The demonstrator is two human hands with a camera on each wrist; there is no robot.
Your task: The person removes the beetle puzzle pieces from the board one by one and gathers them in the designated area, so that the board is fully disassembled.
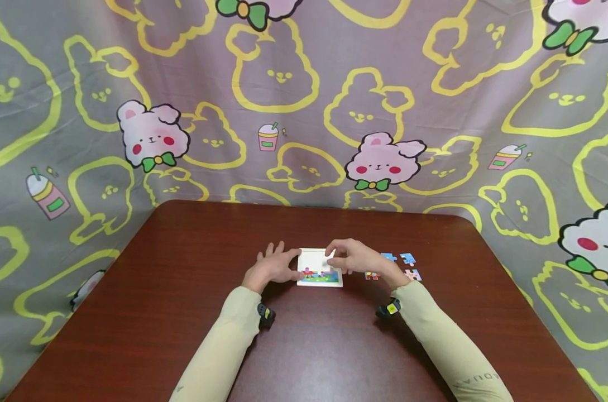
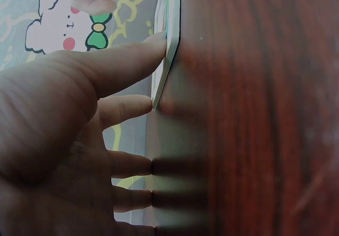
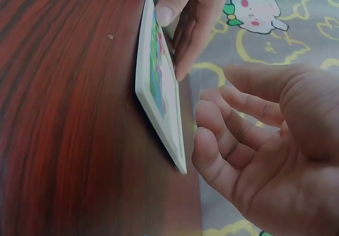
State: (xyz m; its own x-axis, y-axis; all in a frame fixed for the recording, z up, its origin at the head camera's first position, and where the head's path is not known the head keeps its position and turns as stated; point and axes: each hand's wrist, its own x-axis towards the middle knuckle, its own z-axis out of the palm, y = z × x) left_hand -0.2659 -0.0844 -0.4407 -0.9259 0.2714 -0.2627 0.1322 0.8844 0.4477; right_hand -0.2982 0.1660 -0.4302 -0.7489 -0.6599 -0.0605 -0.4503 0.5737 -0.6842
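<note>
While L hand touches it, tray lies partly under R hand.

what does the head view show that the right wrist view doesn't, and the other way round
Only the head view shows the loose puzzle pieces, both pale sleeves and the black wrist devices. Only the right wrist view shows the palm side of the right hand and a small pale speck on the table. Both share the partly filled white tray, the left hand and the patterned cloth.
</note>
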